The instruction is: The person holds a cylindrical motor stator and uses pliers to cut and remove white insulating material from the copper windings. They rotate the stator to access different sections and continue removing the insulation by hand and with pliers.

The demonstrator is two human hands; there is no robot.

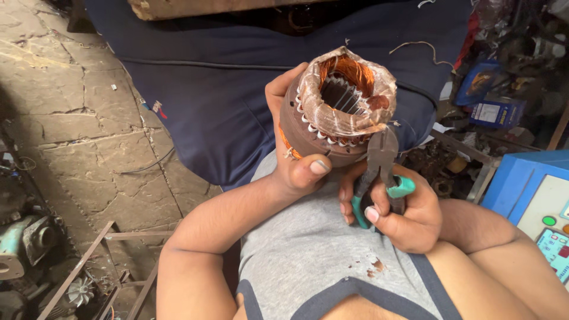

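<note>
- Left hand (296, 163) wraps the motor stator (338, 112), fingers curled round its brown shell, thumb pressed on the near side; core held tilted over the lap, bore facing the camera, likely to expose the copper windings (355, 71).
- Right hand (397, 210) grips the teal-handled pliers (379, 172), fingers squeezed round the handles; the tip meets the winding's taped lower edge.
- Blue control box (521, 184) sits right.
</note>
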